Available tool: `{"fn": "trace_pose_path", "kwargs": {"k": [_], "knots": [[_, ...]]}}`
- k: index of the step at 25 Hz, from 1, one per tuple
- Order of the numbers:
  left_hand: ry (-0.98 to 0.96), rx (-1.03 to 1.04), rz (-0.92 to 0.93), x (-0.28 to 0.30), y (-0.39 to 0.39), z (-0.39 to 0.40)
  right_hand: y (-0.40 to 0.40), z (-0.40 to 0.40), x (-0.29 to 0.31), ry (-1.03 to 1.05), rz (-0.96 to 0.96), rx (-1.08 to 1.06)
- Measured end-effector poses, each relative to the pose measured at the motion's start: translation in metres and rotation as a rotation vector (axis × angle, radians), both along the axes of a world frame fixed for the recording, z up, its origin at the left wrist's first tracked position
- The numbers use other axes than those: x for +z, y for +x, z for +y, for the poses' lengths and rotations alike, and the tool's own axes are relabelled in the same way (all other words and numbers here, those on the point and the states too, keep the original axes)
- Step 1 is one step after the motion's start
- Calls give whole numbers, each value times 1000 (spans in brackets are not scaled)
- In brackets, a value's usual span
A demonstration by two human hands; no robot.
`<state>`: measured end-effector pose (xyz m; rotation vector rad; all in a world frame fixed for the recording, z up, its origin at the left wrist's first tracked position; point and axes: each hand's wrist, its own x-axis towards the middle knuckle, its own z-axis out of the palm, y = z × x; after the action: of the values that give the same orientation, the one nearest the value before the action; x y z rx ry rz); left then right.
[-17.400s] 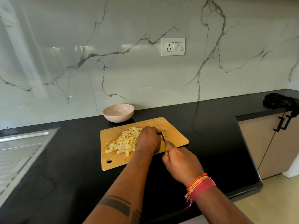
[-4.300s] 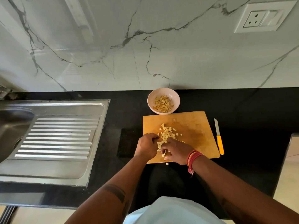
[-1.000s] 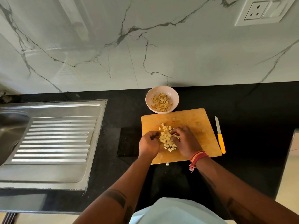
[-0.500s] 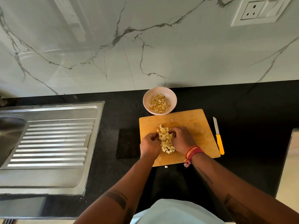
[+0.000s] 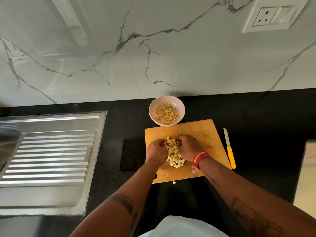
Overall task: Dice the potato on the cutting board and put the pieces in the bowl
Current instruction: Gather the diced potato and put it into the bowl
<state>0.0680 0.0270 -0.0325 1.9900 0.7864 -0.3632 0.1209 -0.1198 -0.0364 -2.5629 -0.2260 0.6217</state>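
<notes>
The left hand point(image 5: 156, 152) and right hand point(image 5: 188, 147) sit on either side of the heap of diced potato point(image 5: 174, 153), fingers curled inward and cupping the pieces between them. Around them runs the black counter point(image 5: 256, 117), with a steel sink drainboard point(image 5: 51, 151) at the far left. The wooden cutting board point(image 5: 205, 132) lies under both hands, and the pink bowl point(image 5: 153, 106), already holding some dice, stands touching the board's far edge. A yellow-handled knife point(image 5: 230, 151) rests just beside the board on the right, so the cutting looks finished and the transfer seems to be under way. Next the hands need to close firmly under the heap, lift it together and carry it over the bowl without spilling. One stray cube point(image 5: 174, 182) lies off the board's near edge and needs collecting.
</notes>
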Motion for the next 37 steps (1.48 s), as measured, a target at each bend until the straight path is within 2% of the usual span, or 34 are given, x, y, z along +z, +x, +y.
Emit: {"fn": "trace_pose_path", "kwargs": {"k": [4, 8, 10, 14, 17, 20, 22, 24, 32, 37], "knots": [[73, -50, -49, 4, 11, 0, 16, 2, 4, 40, -96, -53], [135, -196, 34, 6, 22, 1, 18, 15, -2, -106, -52, 262], [120, -221, 51, 9, 23, 0, 15, 15, -6, -108, -62, 317], [30, -194, 26, 9, 9, 7, 21, -10, 10, -2, -28, 258], [152, -252, -54, 0, -2, 9, 21, -24, 21, -71, 72, 269], [291, -531, 14, 0, -15, 9, 9, -20, 19, -374, 213, 471], [406, -759, 72, 5, -22, 6, 3, -14, 14, -430, 173, 535], [491, -846, 56, 8, -25, -1, 4, -9, 11, -397, 152, 533], [379, -619, 12, 0, -14, -10, 12, 0, 3, -317, 141, 489], [377, -570, 3, -2, -12, -20, 10, -1, 0, -263, 132, 442]]}}
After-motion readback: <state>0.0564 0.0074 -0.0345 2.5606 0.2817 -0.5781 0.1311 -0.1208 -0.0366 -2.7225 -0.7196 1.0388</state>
